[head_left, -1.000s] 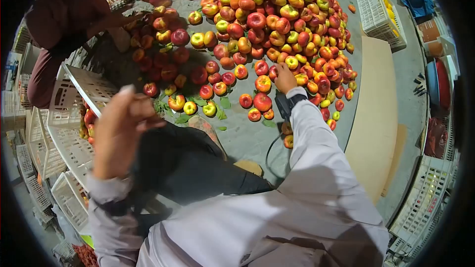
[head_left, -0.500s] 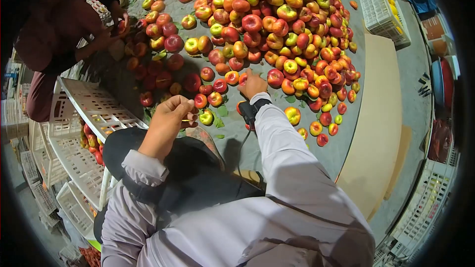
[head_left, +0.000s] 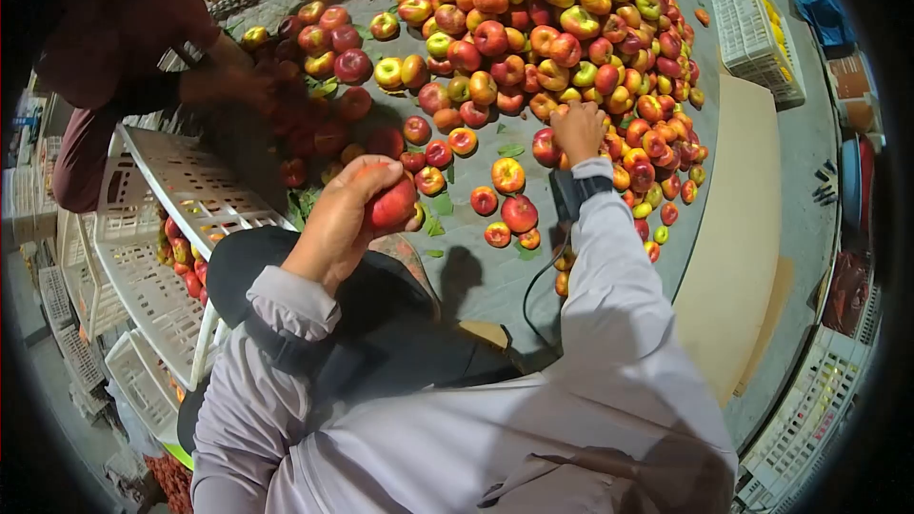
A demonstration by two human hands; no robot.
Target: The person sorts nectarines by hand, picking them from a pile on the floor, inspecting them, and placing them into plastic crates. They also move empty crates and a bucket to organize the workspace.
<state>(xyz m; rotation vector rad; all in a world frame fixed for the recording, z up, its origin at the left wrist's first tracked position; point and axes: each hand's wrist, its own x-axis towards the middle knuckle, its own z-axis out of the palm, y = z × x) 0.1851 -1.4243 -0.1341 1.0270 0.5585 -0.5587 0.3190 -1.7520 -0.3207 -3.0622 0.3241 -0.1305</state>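
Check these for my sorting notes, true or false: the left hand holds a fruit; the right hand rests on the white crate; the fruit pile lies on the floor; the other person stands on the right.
1. The left hand holds a red flat peach: true.
2. The right hand rests on the white plastic crate: false, it touches the heap of red and yellow peaches.
3. The heap lies on the grey floor: true.
4. Another person in dark red clothes is on the right: false, upper left.
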